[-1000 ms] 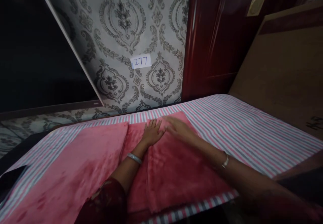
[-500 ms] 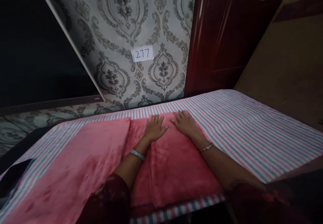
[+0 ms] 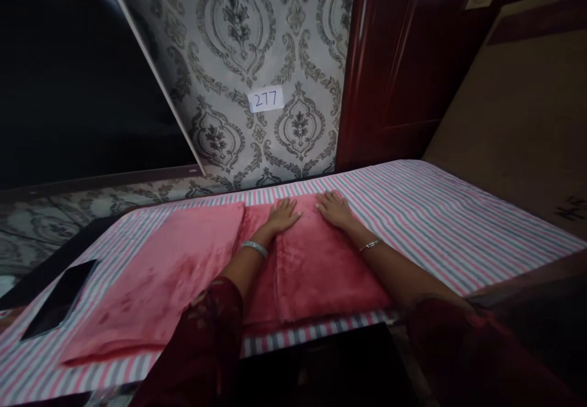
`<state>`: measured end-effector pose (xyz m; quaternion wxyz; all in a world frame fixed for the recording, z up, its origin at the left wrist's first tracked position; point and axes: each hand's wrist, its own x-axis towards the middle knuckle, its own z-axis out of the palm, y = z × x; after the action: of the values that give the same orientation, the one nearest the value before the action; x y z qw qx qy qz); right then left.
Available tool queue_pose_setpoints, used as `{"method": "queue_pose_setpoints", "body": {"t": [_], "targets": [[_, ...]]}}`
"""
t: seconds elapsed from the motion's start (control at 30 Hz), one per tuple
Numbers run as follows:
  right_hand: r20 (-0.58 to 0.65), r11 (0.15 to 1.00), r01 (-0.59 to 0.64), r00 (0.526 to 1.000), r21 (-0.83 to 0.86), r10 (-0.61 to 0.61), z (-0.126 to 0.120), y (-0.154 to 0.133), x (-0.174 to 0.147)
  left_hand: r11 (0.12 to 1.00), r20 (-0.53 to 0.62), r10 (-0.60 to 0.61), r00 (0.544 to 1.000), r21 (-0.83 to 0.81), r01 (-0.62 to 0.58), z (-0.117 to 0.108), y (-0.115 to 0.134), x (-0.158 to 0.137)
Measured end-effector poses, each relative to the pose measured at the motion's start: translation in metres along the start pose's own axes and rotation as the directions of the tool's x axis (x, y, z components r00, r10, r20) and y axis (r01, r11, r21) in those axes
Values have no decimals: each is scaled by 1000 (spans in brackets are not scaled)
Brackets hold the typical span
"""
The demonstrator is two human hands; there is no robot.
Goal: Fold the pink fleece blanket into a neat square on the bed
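A plush pink-red blanket (image 3: 321,266) lies on a striped cloth, its right part folded inward in a flap with a visible edge. My left hand (image 3: 282,216) rests palm down near the far left corner of that flap, fingers spread. Flat near its far right corner is my right hand (image 3: 336,209), fingers also stretched out. Neither hand grips the fabric. To the left, another smooth section of pink plush (image 3: 183,254) reaches toward the near left side; whether it joins the rest under my left arm cannot be told.
The striped cloth (image 3: 440,223) covers the table. A black phone (image 3: 62,300) lies at its left. Behind stand a dark screen (image 3: 87,83) and a patterned wall with a paper marked 277 (image 3: 266,98). A large cardboard box (image 3: 523,107) rises at the right, beside a dark red door (image 3: 394,71).
My view has shifted, bringing more of the near table edge and the phone into sight. Both hands stay flat on the blanket's far part, with little movement over it.
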<state>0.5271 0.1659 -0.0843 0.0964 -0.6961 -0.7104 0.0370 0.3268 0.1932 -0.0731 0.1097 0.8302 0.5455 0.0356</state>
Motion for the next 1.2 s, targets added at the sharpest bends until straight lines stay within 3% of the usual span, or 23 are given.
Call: {"method": "queue_pose_setpoints", "body": {"t": [0.17, 0.27, 0.37, 0.6, 0.87, 1.03, 1.2], "targets": [[-16, 999, 41, 999, 11, -41, -11, 9, -46, 998, -49, 55, 997, 4, -55, -2, 20, -48], [-22, 993, 116, 993, -32, -117, 1, 10, -77, 982, -52, 184, 982, 50, -182, 17, 29, -84], [-37, 984, 156, 986, -88, -160, 19, 9, -93, 964, -68, 246, 967, 122, -236, 39, 29, -106], [-102, 976, 186, 975, -115, -198, 38, 15, -96, 953, -118, 265, 957, 183, -241, 56, 23, -108], [-73, 981, 163, 983, -105, -171, 36, 13, -97, 969, -61, 224, 973, 118, -215, 48, 28, -110], [-51, 983, 160, 985, -93, -165, 30, 10, -97, 977, 31, 199, 980, 67, -200, 31, 31, -113], [30, 988, 154, 988, -27, -153, 14, 11, -100, 985, 54, 172, 984, -24, -171, 21, 31, -143]]}}
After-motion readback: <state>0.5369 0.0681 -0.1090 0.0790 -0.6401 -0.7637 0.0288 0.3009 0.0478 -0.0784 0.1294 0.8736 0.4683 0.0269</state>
